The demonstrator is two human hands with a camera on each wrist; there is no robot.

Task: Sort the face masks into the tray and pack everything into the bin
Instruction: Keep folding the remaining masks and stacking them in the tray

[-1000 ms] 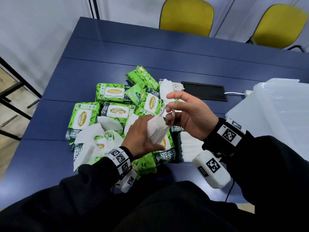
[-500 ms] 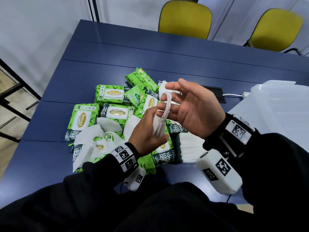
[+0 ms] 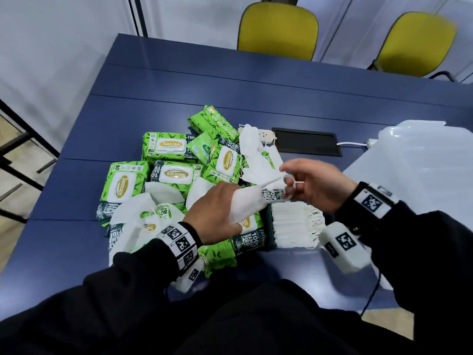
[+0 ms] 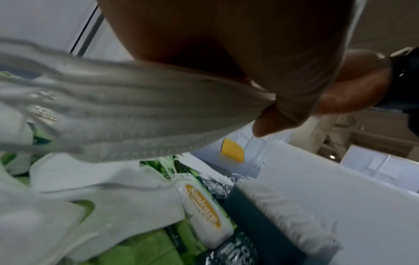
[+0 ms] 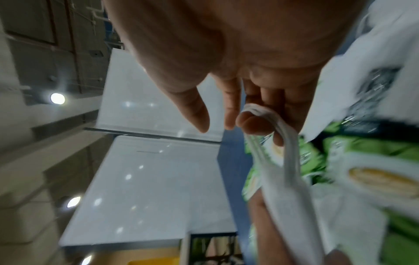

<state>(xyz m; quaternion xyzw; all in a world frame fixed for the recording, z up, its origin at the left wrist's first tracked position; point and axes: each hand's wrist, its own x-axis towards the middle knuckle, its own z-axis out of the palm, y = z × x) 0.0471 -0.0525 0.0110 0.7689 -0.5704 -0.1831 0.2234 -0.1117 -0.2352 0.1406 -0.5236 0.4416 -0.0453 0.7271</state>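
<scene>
Face mask (image 3: pixel 245 203) is gripped in the curled left hand (image 3: pixel 217 208) while the right hand (image 3: pixel 314 185) pinches its ear loops (image 5: pixel 269 129), above the wipe packs (image 3: pixel 163 147), just left of the mask-filled tray (image 3: pixel 294 224) near the table's (image 3: pixel 179 85) front edge, the bin (image 3: pixel 422 162) open at right.

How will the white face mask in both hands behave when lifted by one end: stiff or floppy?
Probably floppy: the face mask bunches and creases in the left hand. Likely light, since the right hand takes one end by the ear loops alone, hooked on a finger. Those loops look apt to snag.
</scene>
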